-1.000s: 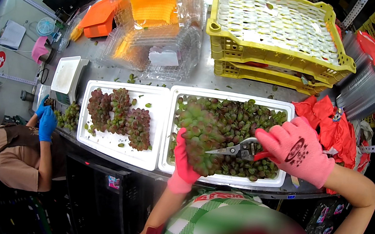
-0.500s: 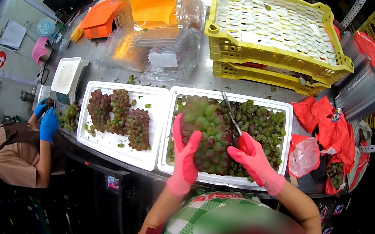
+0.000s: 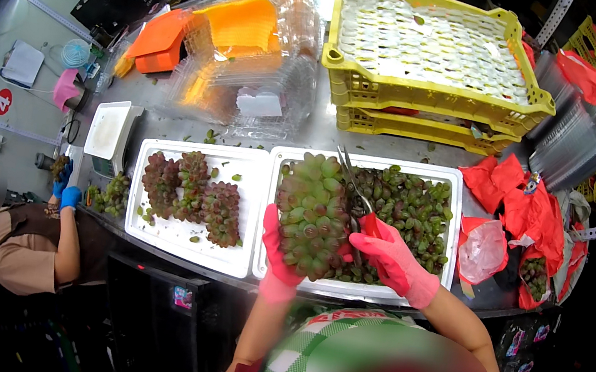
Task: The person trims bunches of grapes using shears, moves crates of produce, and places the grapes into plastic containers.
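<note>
A large green-and-reddish bunch of grapes (image 3: pixel 311 215) is in my left hand (image 3: pixel 279 253), whose pink-gloved fingers wrap round its lower left side and underside. My right hand (image 3: pixel 396 262), in a matching glove, grips red-handled scissors (image 3: pixel 361 190). Their blades point up and to the left, slightly apart, along the bunch's right side; whether they touch a berry I cannot tell. Beneath is a white tray (image 3: pixel 452 234) holding many loose grapes (image 3: pixel 411 212). To its left, three bunches (image 3: pixel 190 185) lie in a second white tray (image 3: pixel 183 244).
Stacked yellow crates (image 3: pixel 435 108) stand behind the trays. Clear plastic boxes (image 3: pixel 275 85) and an orange piece (image 3: pixel 158 47) lie at back left. A scale (image 3: pixel 110 134) sits beside the left tray. Red bags (image 3: pixel 535 212) crowd the right. A co-worker (image 3: pixel 23 248) handles grapes at far left.
The bunch has turned in my left hand and looks narrower, shifted a little left. The scissor blades show more apart, and my right hand has moved slightly left and down.
</note>
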Motion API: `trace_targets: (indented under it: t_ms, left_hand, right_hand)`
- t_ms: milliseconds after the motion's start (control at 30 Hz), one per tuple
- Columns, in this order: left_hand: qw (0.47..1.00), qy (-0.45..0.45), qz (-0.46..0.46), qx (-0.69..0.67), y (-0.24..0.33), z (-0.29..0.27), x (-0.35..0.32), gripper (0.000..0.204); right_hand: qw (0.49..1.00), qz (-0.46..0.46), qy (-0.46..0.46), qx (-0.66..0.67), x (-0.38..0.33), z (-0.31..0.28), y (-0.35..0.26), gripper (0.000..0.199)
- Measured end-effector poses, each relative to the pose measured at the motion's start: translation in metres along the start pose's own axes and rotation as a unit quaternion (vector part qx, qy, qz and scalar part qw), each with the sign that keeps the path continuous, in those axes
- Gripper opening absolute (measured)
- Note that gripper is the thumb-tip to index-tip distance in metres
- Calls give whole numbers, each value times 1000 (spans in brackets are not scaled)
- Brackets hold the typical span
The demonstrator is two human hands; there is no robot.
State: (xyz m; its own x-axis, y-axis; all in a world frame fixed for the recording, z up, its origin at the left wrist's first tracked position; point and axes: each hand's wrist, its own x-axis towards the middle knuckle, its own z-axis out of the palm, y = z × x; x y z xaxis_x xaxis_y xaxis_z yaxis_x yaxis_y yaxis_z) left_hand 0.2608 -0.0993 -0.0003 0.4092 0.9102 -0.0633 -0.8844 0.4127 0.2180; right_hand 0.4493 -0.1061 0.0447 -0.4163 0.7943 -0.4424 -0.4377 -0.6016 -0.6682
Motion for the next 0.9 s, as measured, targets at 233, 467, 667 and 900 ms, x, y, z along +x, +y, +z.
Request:
trace_targets:
  t_ms: [233, 467, 667, 900]
  left_hand:
    - [997, 24, 49, 63, -10, 8, 3, 72]
    - [962, 19, 126, 243, -18, 5, -3, 64]
    - [945, 98, 130, 284, -13, 10, -6, 57]
    - [910, 90, 194, 355, -4, 39, 7, 52]
  right_hand:
    - [985, -78, 56, -144, 2, 3, -1, 43]
    - [927, -195, 115, -300, 5, 11, 1, 66]
    - [970, -121, 109, -180, 3, 11, 0, 62]
    - [986, -87, 101, -104, 18, -15, 15, 25]
